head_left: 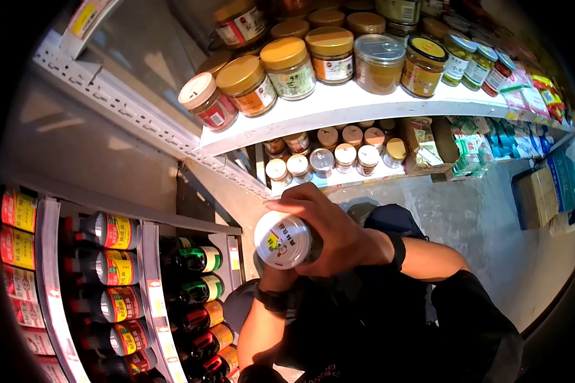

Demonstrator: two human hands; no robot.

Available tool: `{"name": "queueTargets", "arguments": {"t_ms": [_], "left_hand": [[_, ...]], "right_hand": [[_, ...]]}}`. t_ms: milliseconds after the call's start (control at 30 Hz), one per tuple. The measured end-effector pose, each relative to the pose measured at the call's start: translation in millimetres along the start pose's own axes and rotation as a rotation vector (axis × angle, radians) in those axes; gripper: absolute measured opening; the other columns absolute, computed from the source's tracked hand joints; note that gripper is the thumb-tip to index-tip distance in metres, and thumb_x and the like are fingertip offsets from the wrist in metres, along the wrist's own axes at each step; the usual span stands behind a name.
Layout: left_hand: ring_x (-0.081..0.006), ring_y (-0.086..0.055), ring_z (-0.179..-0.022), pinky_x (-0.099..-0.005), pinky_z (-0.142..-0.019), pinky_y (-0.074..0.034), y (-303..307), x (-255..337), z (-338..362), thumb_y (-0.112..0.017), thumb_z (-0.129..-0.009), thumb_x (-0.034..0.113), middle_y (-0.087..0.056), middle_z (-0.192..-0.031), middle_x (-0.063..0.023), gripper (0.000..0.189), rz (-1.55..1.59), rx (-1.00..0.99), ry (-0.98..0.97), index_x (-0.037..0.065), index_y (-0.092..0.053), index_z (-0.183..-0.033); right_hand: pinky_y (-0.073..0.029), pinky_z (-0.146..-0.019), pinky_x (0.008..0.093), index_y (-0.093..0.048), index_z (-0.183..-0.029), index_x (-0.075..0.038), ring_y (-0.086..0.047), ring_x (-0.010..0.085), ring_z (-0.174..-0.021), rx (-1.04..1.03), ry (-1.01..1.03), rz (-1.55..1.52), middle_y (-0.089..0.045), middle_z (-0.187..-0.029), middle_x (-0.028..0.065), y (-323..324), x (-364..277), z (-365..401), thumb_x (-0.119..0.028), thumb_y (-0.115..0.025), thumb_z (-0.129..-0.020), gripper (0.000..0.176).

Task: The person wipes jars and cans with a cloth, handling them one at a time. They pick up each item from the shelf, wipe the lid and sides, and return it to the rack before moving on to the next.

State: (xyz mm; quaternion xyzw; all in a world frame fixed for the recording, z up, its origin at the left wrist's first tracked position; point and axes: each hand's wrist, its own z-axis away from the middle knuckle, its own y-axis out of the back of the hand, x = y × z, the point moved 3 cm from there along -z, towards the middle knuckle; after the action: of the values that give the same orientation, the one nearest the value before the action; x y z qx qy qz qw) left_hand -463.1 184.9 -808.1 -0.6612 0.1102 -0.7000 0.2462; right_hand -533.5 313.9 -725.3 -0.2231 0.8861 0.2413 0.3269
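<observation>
A jar with a round white lid [282,240], printed with a small cartoon figure and dark characters, is held upright in front of my body. My right hand [342,237] curls around its far and right side, fingers closed against it. Below the lid, my left hand [278,278] is against the jar's near side, mostly covered by it; its fingers are hidden. Dark bands circle both wrists. The lid hides most of the jar's body and contents.
Ahead, a white shelf [364,110] carries several gold-lidded jars [287,67]. On the lower shelf stand smaller jars [345,157] beside a cardboard box [437,143]. Dark sauce bottles [118,268] lie on the racks at left. Cartons [535,196] sit on the floor at right.
</observation>
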Motion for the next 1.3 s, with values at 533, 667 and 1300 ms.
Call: {"name": "queueTargets", "arguments": {"t_ms": [533, 667, 1300], "left_hand": [[-0.0233, -0.056, -0.12, -0.0377, -0.102, -0.05, -12.7, -47.6, -52.6, -0.056, -0.099, 0.028, -0.052, -0.135, -0.0117, 0.049, 0.222, -0.12, 0.14, 0.005, -0.041, -0.139], [-0.0236, -0.058, -0.12, -0.037, -0.1, -0.051, -25.8, -53.1, -60.0, -0.058, -0.098, 0.024, -0.054, -0.133, -0.0123, 0.047, 0.043, -0.118, 0.142, 0.003, -0.043, -0.137], [-0.0171, -0.066, -0.099, -0.029, -0.084, -0.055, -80.8, -64.5, -80.7, -0.059, -0.093, 0.009, -0.067, -0.111, -0.0077, 0.031, 0.013, -0.077, 0.165, 0.001, -0.059, -0.123]], "right_hand": [[-0.049, -0.096, 0.0443, -0.037, -0.143, -0.008, -0.058, 0.0399, -0.116, 0.176, -0.12, 0.058, -0.055, -0.132, 0.0226, 28.9, 34.0, 9.2, -0.023, -0.085, -0.064, 0.093], [-0.051, -0.095, 0.0416, -0.041, -0.141, -0.009, -0.061, 0.0369, -0.115, 0.346, -0.1, 0.136, -0.057, -0.13, 0.0179, 33.9, 47.9, 29.0, -0.021, -0.087, -0.063, 0.091], [-0.049, -0.095, 0.0343, -0.037, -0.142, -0.002, -0.061, 0.0221, -0.109, 0.422, -0.228, 0.105, -0.06, -0.118, 0.0119, 73.8, 63.7, 65.1, -0.01, -0.088, -0.059, 0.098]]}}
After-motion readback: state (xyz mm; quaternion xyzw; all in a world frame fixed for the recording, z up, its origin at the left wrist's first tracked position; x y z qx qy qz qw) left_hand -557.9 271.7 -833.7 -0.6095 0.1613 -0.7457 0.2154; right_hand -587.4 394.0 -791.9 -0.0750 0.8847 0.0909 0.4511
